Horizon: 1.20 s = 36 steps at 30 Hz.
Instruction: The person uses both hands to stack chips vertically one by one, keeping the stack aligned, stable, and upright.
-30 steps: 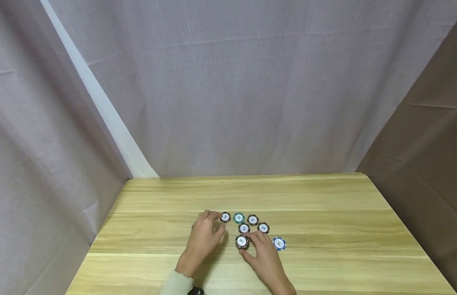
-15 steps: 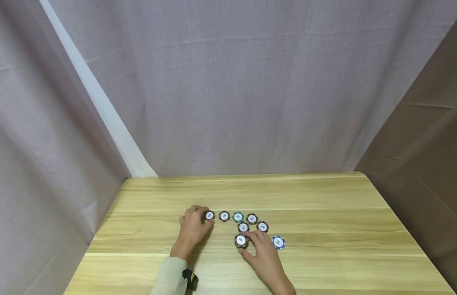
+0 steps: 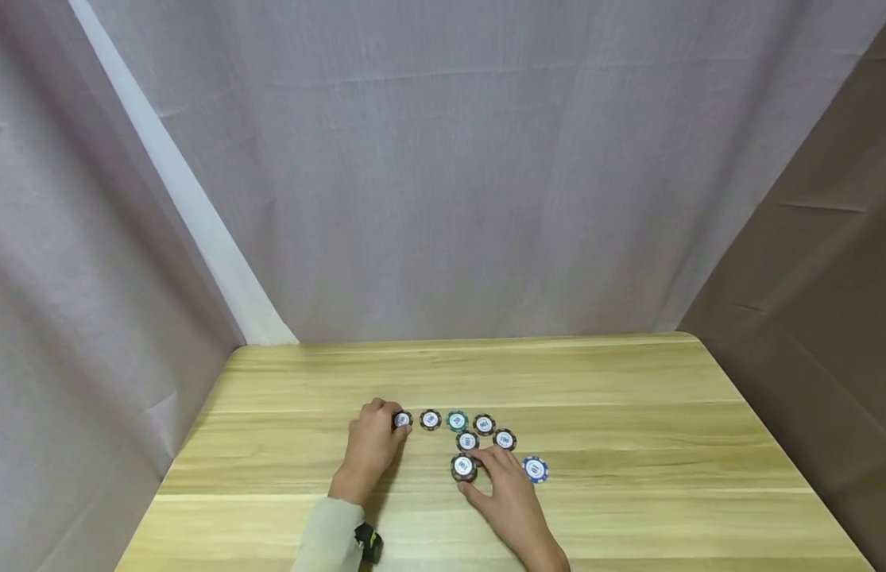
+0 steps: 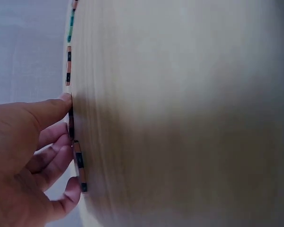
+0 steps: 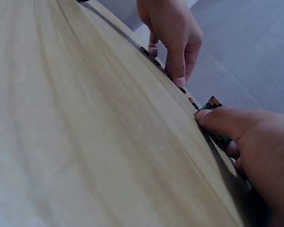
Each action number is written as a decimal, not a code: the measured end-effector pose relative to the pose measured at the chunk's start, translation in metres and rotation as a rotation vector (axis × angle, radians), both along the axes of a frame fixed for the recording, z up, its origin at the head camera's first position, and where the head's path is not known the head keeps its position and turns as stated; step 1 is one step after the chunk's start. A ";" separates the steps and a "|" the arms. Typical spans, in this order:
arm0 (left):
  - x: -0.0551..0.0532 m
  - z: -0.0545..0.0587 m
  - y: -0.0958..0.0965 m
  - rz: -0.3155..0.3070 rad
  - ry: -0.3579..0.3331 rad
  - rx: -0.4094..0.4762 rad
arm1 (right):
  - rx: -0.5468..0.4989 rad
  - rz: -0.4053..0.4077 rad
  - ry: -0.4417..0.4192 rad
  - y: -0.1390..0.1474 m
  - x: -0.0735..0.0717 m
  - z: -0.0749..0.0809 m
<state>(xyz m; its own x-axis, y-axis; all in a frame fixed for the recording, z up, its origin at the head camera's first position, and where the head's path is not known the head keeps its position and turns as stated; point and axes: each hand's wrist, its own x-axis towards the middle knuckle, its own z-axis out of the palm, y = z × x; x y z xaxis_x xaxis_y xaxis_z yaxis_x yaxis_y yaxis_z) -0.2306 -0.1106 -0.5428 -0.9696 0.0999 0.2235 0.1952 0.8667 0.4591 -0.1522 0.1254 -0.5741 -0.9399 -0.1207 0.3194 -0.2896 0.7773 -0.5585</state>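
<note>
My left hand pinches a black poker chip at the left end of a row on the table. In the left wrist view the thumb is at one end of this chip, and another orange-and-black chip lies by the other fingers, hidden under the hand in the head view. My right hand grips a short stack of poker chips, thumb at the near side and fingers at the far side. The stack's top chip is black with a white centre; the right wrist view shows its layered edges.
Right of the left hand lie a black chip, a green chip and another black chip. Two more black chips lie just below, and a blue chip is beside the right hand. Grey cloth hangs behind the wooden table.
My left hand has moved left from beside the row's second chip to the end chip, which now shows at its fingertips. The right hand has stayed on the stack.
</note>
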 end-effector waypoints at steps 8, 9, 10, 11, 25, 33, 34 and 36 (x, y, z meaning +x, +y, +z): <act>0.003 0.004 0.010 -0.034 0.080 -0.185 | -0.001 -0.006 -0.021 0.002 0.000 0.001; 0.003 0.005 0.010 -0.038 0.084 -0.199 | -0.001 -0.006 -0.025 0.003 0.000 0.001; 0.003 0.007 0.011 -0.042 0.089 -0.211 | -0.001 -0.005 -0.028 0.003 0.000 0.001; 0.003 0.009 0.011 -0.046 0.094 -0.223 | -0.001 -0.004 -0.029 0.003 0.000 0.001; 0.005 0.010 0.004 -0.041 0.111 -0.354 | 0.002 0.003 0.025 0.001 -0.002 -0.002; 0.012 0.009 0.004 -0.124 0.181 -0.253 | -0.002 0.001 0.036 0.001 -0.002 -0.003; 0.013 0.009 0.004 -0.135 0.177 -0.230 | -0.001 0.002 0.035 0.000 -0.002 -0.004; 0.015 0.010 0.004 -0.155 0.166 -0.182 | 0.001 0.005 0.032 0.000 -0.002 -0.004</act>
<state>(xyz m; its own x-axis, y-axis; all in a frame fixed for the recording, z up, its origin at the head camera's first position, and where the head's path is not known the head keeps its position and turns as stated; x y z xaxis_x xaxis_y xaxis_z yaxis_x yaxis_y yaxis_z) -0.2155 -0.1069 -0.5326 -0.8912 0.2968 0.3430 0.3910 0.8861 0.2490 -0.1541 0.1259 -0.5778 -0.9286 -0.1259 0.3490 -0.3112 0.7765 -0.5479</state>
